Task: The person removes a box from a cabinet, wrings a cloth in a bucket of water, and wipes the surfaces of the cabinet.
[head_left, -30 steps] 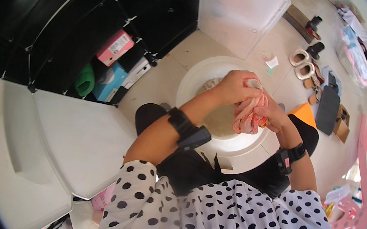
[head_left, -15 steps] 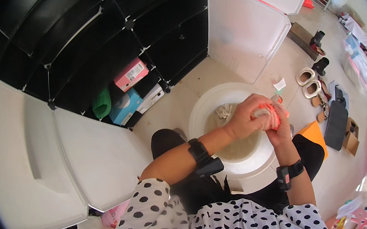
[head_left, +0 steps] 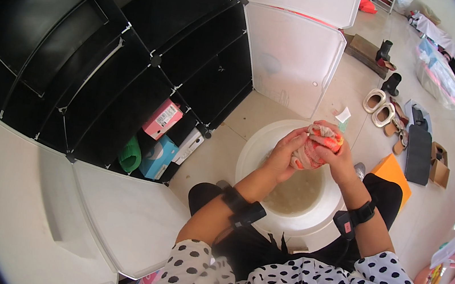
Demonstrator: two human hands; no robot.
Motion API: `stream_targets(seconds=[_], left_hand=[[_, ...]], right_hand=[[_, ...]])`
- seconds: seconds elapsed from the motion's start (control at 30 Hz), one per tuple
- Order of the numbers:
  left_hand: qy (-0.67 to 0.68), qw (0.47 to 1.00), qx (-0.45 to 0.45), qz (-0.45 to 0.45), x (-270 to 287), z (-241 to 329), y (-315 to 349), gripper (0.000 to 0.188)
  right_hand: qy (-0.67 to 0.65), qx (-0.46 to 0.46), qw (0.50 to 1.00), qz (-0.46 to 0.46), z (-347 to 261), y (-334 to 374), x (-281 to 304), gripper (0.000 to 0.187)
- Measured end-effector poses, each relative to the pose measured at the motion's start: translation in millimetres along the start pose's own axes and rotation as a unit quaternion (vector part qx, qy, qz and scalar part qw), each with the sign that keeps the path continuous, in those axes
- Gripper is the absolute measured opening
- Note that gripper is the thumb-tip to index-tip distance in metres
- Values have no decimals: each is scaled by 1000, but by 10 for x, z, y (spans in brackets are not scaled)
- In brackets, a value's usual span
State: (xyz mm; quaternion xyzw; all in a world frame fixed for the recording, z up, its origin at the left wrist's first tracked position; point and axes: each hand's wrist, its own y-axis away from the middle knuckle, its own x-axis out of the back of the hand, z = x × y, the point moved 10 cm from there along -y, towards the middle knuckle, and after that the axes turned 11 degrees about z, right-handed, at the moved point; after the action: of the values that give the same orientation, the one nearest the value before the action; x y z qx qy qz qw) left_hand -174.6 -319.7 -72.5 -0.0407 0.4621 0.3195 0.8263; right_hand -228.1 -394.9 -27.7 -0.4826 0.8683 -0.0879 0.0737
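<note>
Above a white basin [head_left: 249, 148] of cloudy water [head_left: 295, 196], both my hands grip a bunched cloth [head_left: 313, 156], pale with orange-red patches. My left hand [head_left: 285, 152] is closed around its left side. From the right, my right hand [head_left: 340, 156] clasps the same cloth, fingers wrapped over it. The basin stands on the floor between my knees, and the cloth is held clear of the water. My hands and the cloth cover the far part of the basin.
To the left, a black cube cabinet [head_left: 156, 59] has white doors [head_left: 288, 55] swung outward and holds shoe boxes [head_left: 162, 119] and a green rolled item [head_left: 130, 154]. On the right lie shoes [head_left: 383, 114], an orange box [head_left: 388, 176] and a dark lid [head_left: 418, 154].
The cloth is turned in my hands, and more of its pale and orange-red surface shows. The whole view has shifted a little, with the basin appearing slightly lower.
</note>
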Motion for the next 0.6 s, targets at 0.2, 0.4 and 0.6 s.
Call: stream_targets(seconds=[0.2, 0.4, 0.6], left_hand=[[-160, 984, -83, 6, 35, 232, 0, 27], [-530, 666, -518, -82, -566, 552, 482, 27], [-513, 652, -532, -168, -739, 339, 706, 28]], right_hand=[[-87, -67, 994, 14, 131, -24, 101, 65], [-297, -330, 895, -37, 623, 261, 162, 69], [-319, -289, 903, 8, 705, 288, 140, 45]])
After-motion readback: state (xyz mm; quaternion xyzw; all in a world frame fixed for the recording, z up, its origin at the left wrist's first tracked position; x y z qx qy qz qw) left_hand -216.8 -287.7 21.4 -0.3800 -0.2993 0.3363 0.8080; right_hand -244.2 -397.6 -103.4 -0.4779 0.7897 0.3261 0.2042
